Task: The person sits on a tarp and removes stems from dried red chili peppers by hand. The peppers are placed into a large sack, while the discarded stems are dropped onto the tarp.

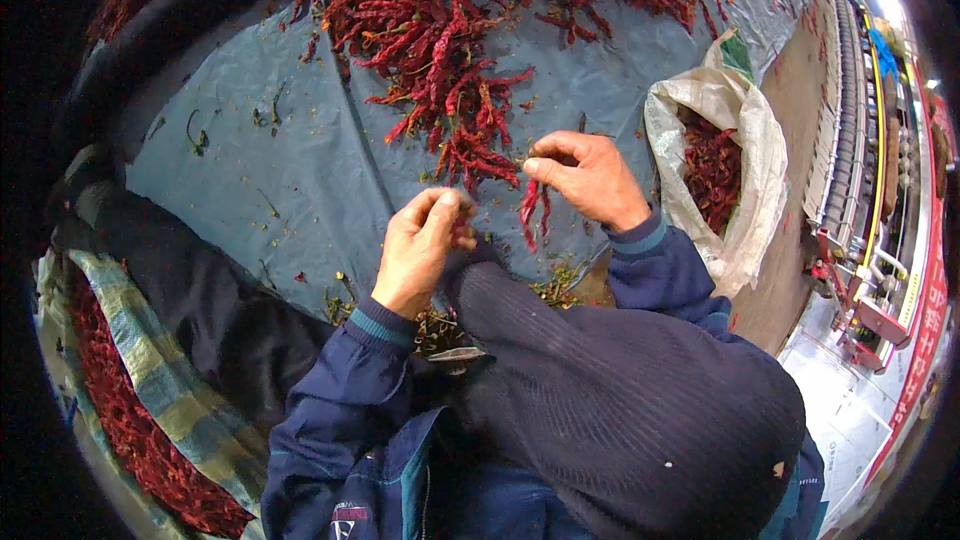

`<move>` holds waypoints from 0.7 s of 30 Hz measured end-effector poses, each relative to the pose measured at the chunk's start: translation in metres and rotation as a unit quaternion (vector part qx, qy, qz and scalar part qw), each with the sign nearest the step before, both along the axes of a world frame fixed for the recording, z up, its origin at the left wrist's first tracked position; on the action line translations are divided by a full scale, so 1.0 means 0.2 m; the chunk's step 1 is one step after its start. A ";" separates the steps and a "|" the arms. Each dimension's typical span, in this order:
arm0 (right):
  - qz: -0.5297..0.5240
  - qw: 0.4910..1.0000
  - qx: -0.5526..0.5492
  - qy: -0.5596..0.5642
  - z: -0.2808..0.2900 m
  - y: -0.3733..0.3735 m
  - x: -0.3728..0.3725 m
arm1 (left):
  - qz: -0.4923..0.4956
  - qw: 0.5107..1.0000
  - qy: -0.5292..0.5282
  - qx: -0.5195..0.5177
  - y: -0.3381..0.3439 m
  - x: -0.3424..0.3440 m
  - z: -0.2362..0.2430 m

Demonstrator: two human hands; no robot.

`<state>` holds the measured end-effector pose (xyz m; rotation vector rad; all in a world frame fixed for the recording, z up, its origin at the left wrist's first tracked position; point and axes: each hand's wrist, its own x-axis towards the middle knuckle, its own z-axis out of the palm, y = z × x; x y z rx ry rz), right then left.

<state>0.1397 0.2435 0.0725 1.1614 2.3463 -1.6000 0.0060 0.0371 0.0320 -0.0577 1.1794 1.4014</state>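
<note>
Right hand (pixel 592 180) is knuckles-up over the blue-grey tarp (pixel 300 160), not far from its near edge, fingers pinching dangling dried red chilies (pixel 534 212). Left hand (pixel 415 248) is curled by that edge too, fingers closed on a mostly hidden chili piece (pixel 462 236). Writing-wise: jacket logo (pixel 350 518), pale characters on a red banner (pixel 921 345).

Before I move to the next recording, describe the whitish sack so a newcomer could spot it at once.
Start from the large blue-grey sheet. At its right edge, past the right hand, sits an open sack holding dark red peppers. Unlike the checked sack at lower left, it is plain whitish, with a green patch near its top.
</note>
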 end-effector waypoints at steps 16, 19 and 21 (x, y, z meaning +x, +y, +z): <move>-0.108 0.941 -0.314 0.069 -0.03 -0.30 -0.20 | 0.012 0.996 -0.086 -0.004 -0.04 -0.15 0.11; -0.087 0.950 -0.290 0.072 -0.04 -0.33 -0.21 | -0.029 0.998 -0.034 -0.034 -0.05 -0.17 0.13; -0.091 0.942 -0.312 0.082 -0.03 -0.34 -0.21 | -0.040 0.998 -0.014 -0.049 -0.04 -0.17 0.15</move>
